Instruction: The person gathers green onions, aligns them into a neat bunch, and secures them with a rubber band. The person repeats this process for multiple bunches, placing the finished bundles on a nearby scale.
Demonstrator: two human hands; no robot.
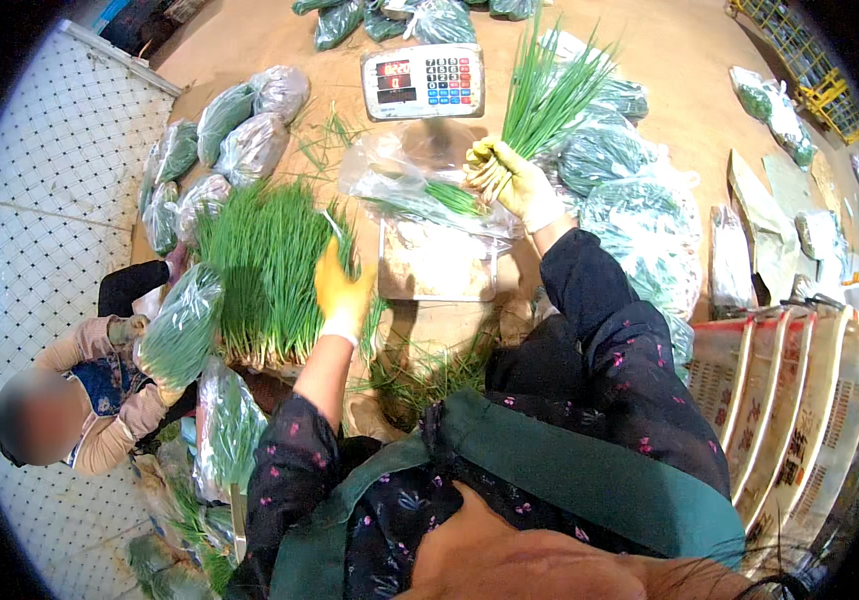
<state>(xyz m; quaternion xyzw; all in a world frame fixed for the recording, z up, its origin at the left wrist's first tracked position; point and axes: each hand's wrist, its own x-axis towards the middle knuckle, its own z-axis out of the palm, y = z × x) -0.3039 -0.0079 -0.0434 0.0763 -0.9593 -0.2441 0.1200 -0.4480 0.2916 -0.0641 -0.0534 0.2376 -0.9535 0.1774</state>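
Note:
My right hand [516,178], in a yellow glove, grips a bunch of green onions [549,97] near the pale root ends; the leaves point away from me. It is raised beside a clear plastic bag [388,169] with more green onions [453,197] inside, lying over the pan [437,262] of a digital scale. My left hand [343,289], also gloved in yellow, is at the right edge of a large pile of green onions [268,274], thumb apart from the fingers. A small pale strip [332,223] shows by its fingertips; whether they touch it is unclear.
The scale's display panel [423,82] stands beyond the pan. Filled bags [253,146] lie at left, others [632,210] at right. A co-worker [107,375] at left holds a filled bag [186,322]. Plastic crates [782,412] stand at right. Loose leaves [429,375] litter the floor before me.

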